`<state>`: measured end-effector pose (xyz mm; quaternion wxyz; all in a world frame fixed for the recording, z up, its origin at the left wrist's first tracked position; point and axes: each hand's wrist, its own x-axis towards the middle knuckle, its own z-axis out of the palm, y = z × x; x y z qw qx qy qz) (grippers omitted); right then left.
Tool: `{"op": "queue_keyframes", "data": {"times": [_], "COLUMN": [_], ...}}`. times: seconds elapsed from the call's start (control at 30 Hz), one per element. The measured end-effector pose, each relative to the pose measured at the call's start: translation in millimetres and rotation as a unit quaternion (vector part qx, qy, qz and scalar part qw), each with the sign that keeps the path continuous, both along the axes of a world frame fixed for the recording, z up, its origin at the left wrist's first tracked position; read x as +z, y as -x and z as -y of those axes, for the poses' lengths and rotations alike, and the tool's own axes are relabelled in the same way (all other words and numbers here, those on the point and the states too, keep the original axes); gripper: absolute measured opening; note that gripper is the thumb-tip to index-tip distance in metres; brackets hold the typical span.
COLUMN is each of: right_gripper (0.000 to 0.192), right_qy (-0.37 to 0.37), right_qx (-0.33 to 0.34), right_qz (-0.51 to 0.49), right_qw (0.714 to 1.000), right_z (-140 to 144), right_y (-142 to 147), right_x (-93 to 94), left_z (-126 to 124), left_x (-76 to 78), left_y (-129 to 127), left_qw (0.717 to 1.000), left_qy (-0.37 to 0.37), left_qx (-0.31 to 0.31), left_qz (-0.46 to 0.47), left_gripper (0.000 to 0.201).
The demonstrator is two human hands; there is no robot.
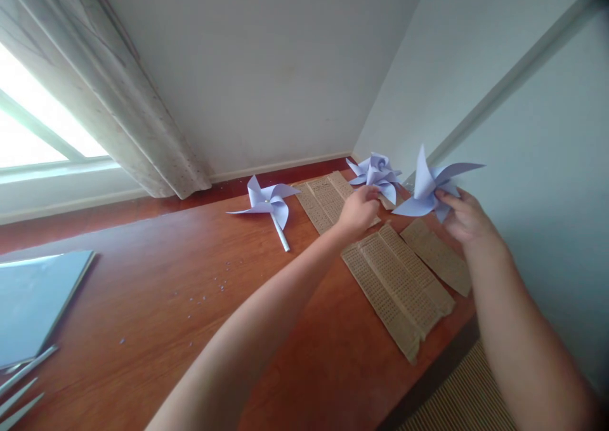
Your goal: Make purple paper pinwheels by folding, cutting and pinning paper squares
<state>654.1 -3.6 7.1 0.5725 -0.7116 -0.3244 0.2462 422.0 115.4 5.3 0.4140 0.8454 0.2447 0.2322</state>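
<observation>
My right hand (464, 215) pinches a pale lilac paper pinwheel (428, 186) by its lower right side, raised above the table's right end. At the far right corner, several more lilac pinwheel heads (375, 169) lie in a heap. My left hand (360, 210) is closed right at the near edge of this heap, above a piece of brown cardboard; what its fingers hold, if anything, is hidden. To its left, a finished pinwheel (267, 202) lies on the table, with a rolled paper stick (280, 231) attached at its centre.
Brown cardboard pieces (399, 278) with printed or dotted rows lie under and near my hands. Small paper scraps (221, 287) dot the reddish wooden table (157, 291). At left are a blue-grey folder (38, 304) and scissors (21, 399). Walls and a curtain (118, 94) stand behind.
</observation>
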Motion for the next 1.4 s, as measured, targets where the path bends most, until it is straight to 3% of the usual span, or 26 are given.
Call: {"op": "queue_keyframes", "data": {"times": [0.07, 0.13, 0.17, 0.23, 0.37, 0.47, 0.57, 0.67, 0.77, 1.1, 1.23, 1.4], "right_gripper": [0.022, 0.022, 0.020, 0.018, 0.016, 0.017, 0.014, 0.013, 0.014, 0.015, 0.013, 0.016], "right_qy": [-0.066, -0.127, -0.132, -0.151, -0.162, -0.160, -0.172, -0.181, -0.179, -0.210, -0.225, -0.219], "right_qx": [0.004, 0.033, 0.051, 0.079, 0.106, 0.127, 0.178, 0.240, 0.276, 0.346, 0.376, 0.371], "right_qz": [-0.029, -0.074, -0.082, -0.094, -0.108, -0.081, -0.033, 0.002, 0.017, 0.120, 0.140, 0.156], "right_qw": [0.997, 0.989, 0.987, 0.981, 0.975, 0.976, 0.968, 0.954, 0.944, 0.907, 0.888, 0.889], "right_z": [0.0, -1.8, -3.1, -5.9, -7.4, -3.9, 0.5, 2.9, 2.8, 3.5, 3.7, 5.1], "right_y": [37.3, 82.6, 107.0, 156.4, 244.4, 293.6, 327.2, 347.2, 357.3, 359.1, 356.4, 355.2], "right_x": [0.0, -0.4, -0.7, -2.1, -5.9, -3.9, 4.8, 13.1, 13.1, -0.9, 3.1, 2.5], "left_z": [3.7, 12.6, 18.6, 31.9, 55.1, 69.0, 82.4, 93.1, 98.2, 103.4, 103.2, 103.1], "left_x": [13.7, 24.6, 27.9, 29.3, 18.3, 14.1, 20.5, 27.8, 26.2, 5.7, 5.9, 5.9], "left_y": [35.2, 71.6, 89.2, 122.7, 184.2, 227.3, 263.0, 286.8, 300.2, 321.2, 325.0, 324.5], "left_qw": [0.998, 0.970, 0.961, 0.967, 0.973, 0.970, 0.960, 0.949, 0.941, 0.937, 0.941, 0.945], "left_qy": [0.046, 0.199, 0.228, 0.202, 0.131, 0.086, 0.053, 0.026, 0.046, 0.140, 0.134, 0.129], "left_qx": [-0.009, -0.020, -0.012, 0.027, 0.089, 0.171, 0.254, 0.306, 0.325, 0.300, 0.287, 0.276], "left_qz": [0.036, 0.140, 0.157, 0.154, 0.168, 0.151, 0.106, 0.068, 0.082, 0.110, 0.119, 0.114], "left_gripper": [0.046, 0.048, 0.056, 0.061, 0.040, 0.030, 0.016, 0.012, 0.014, 0.016, 0.013, 0.013]}}
